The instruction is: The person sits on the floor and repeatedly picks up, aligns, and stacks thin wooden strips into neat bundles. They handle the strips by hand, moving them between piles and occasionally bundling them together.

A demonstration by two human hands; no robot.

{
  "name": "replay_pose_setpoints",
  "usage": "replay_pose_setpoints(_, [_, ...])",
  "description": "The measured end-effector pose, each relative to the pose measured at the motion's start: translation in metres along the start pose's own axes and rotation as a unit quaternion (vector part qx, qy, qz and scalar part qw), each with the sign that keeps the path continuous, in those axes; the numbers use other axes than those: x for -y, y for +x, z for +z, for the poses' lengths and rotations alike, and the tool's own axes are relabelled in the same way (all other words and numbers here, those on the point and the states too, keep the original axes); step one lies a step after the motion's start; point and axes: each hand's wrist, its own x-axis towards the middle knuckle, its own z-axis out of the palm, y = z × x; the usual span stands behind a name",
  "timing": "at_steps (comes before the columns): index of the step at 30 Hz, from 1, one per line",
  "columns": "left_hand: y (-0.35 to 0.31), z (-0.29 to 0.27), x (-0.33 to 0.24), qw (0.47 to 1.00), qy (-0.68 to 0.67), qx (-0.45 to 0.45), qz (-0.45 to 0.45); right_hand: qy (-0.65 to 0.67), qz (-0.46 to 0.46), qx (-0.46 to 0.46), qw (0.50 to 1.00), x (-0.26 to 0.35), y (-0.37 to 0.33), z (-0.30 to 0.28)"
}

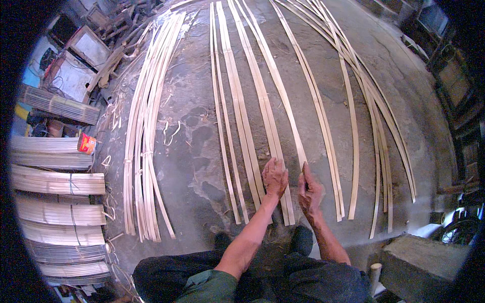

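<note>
Long, pale flat strips that look like split bamboo lie lengthwise on the floor in front of me. My left hand (275, 178) bears down on a pair of bamboo strips (272, 134), its fingers bent and close together; their near ends stick out past the wrist. Just to the right, my right hand (309, 191) pinches the near end of a single bamboo strip (297, 141) between thumb and fingers. More strips (237, 106) lie left of my hands, and another pair (319, 116) lies to the right.
A bundle of strips (146, 121), tied near its close end, lies at left. Beyond it stand stacked slat bundles (60, 207) with a red packet (86, 144) on top. Crossing strips (376, 101) fan out at right. A concrete block (419, 262) sits at lower right.
</note>
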Motion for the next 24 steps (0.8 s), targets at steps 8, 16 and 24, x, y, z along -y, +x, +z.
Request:
replay_pose_setpoints(8, [0.028, -0.018, -0.004, 0.990, -0.109, -0.080, -0.046, -0.010, 0.137, 0.107, 0.985, -0.024, -0.002, 0.025])
replay_pose_setpoints(16, [0.034, -0.036, 0.017, 0.980, -0.146, -0.086, -0.100, -0.038, 0.167, 0.178, 0.969, -0.025, -0.014, 0.055])
replay_pose_setpoints(24, [0.039, -0.042, -0.009, 0.925, -0.319, -0.009, -0.206, 0.040, 0.205, 0.119, 0.971, -0.026, -0.017, 0.055])
